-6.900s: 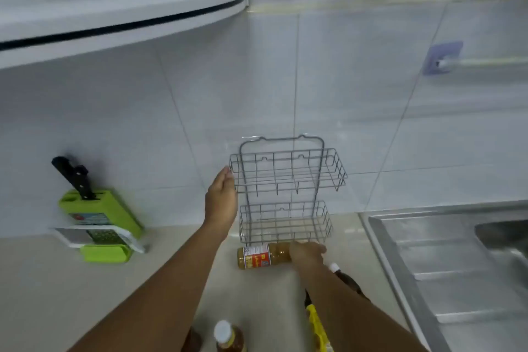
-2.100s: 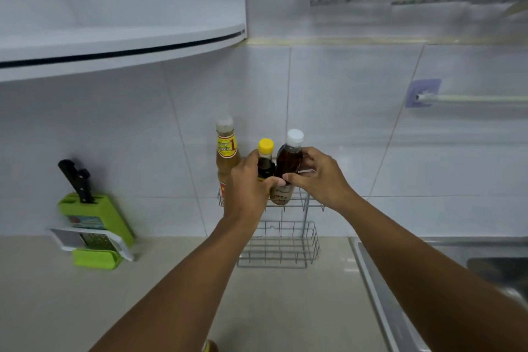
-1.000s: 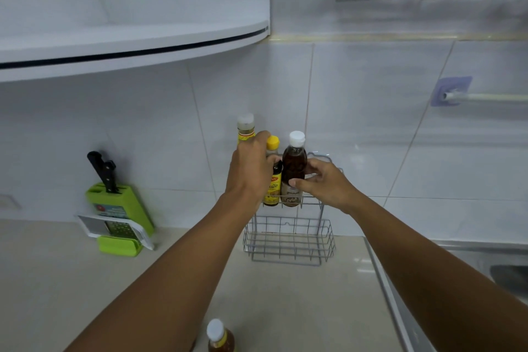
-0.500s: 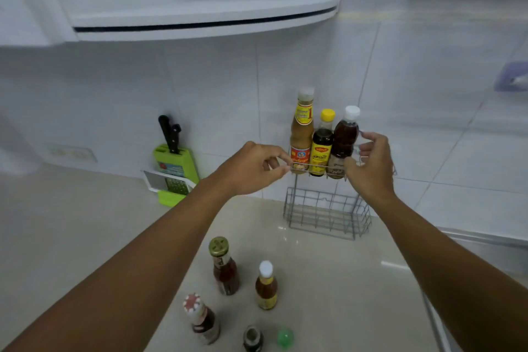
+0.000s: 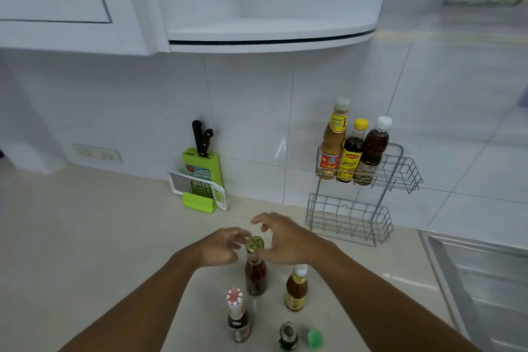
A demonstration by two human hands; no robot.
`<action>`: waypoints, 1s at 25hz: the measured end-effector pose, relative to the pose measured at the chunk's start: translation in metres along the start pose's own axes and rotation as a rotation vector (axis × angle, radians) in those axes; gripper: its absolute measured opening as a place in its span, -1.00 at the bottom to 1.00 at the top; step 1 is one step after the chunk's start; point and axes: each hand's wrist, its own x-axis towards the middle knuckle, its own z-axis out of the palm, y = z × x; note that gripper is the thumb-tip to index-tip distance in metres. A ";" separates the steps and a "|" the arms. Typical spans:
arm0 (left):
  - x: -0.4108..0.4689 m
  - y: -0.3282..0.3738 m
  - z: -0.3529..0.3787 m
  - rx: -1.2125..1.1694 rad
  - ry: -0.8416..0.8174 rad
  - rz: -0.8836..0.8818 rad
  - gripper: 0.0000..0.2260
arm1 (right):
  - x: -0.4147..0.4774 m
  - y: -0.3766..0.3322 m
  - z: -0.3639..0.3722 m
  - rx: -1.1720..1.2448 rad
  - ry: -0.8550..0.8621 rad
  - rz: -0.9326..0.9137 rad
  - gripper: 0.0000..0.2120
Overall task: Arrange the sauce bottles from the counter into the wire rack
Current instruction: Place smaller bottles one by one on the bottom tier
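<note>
Rack (image 5: 394, 177): 2-tier wire, upright against wall tiles, on counter. Top tier: 3 bottles upright at L end, touching – tan sauce (image 5: 333, 146), dark w/ yellow cap (image 5: 352, 153), dark w/ white cap (image 5: 373, 148). Bottom tier bare. On counter, upright, apart: gold-cap bottle (image 5: 255, 268), white-cap amber (image 5: 296, 288), red/white-cap (image 5: 238, 316), small dark bottle (image 5: 288, 336), green cap (image 5: 315, 338) at frame edge.

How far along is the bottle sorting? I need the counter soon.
Done: three bottles stand in the wire rack's top basket. In hand: left hand and right hand flank the gold-capped bottle, not gripping it. Left: four more bottles on the counter; the lower basket is empty.
</note>
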 end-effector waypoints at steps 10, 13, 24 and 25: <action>0.023 -0.048 0.035 0.028 -0.009 0.124 -0.63 | 0.027 -0.014 0.042 -0.097 0.032 0.151 -0.72; 0.024 -0.038 0.032 0.014 0.027 0.164 -0.72 | 0.025 -0.020 0.021 0.014 0.087 0.153 -0.74; 0.008 0.143 0.000 -0.107 0.051 0.458 -0.89 | -0.026 -0.076 -0.160 -0.617 0.334 -0.196 -0.51; 0.003 0.159 0.003 -0.123 -0.034 0.461 -0.88 | -0.035 -0.075 -0.169 -0.705 0.385 -0.233 -0.53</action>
